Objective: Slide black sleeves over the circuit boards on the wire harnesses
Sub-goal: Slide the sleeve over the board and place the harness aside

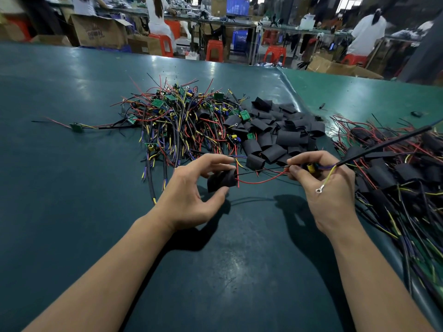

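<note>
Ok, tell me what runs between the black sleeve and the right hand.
Head view: a red wire and a thin black wire bridge the black sleeve and the right hand, above bare table.

A busy workshop hall behind a dark green work table

The glossy green table [72, 97] fills the near scene, catching pale ceiling light in soft glare. Beyond its far edge stand red plastic stools [214, 51], open cardboard boxes [100, 32] at far left, a blue crate [240, 39] and long benches [203, 19] where people in white sit working. A lit blue screen [237, 6] glows far centre.
</note>
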`<state>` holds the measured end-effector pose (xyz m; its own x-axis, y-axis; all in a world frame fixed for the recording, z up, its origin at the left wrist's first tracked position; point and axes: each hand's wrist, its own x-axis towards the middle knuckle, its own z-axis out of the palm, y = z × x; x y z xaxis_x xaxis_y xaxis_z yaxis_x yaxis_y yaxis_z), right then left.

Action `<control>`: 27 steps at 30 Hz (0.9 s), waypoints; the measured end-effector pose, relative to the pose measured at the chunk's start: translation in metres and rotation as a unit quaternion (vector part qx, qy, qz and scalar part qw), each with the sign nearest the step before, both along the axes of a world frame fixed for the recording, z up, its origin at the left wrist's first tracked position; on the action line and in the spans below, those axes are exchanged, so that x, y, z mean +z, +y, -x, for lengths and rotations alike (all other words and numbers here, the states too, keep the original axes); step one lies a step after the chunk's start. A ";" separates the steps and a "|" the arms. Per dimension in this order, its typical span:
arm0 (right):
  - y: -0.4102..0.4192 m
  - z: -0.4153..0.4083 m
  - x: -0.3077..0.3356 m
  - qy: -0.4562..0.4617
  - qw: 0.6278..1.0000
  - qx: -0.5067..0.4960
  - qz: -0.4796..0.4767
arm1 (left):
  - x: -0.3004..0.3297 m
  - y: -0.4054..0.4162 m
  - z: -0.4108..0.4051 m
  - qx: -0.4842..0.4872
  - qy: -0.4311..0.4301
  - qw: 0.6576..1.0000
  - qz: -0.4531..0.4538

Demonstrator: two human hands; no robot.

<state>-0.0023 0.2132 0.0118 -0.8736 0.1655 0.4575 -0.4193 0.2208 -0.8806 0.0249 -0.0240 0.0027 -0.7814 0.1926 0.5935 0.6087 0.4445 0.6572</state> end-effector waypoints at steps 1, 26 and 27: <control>0.000 0.000 0.000 0.002 1.000 0.000 -0.008 | 0.000 0.000 0.000 0.002 0.001 1.000 0.001; -0.036 -0.012 0.001 -0.143 0.972 0.115 0.148 | 0.003 0.011 0.001 0.137 0.110 0.948 0.266; -0.036 -0.011 -0.001 -0.146 0.970 0.117 0.152 | 0.003 0.013 0.000 0.151 0.098 0.940 0.290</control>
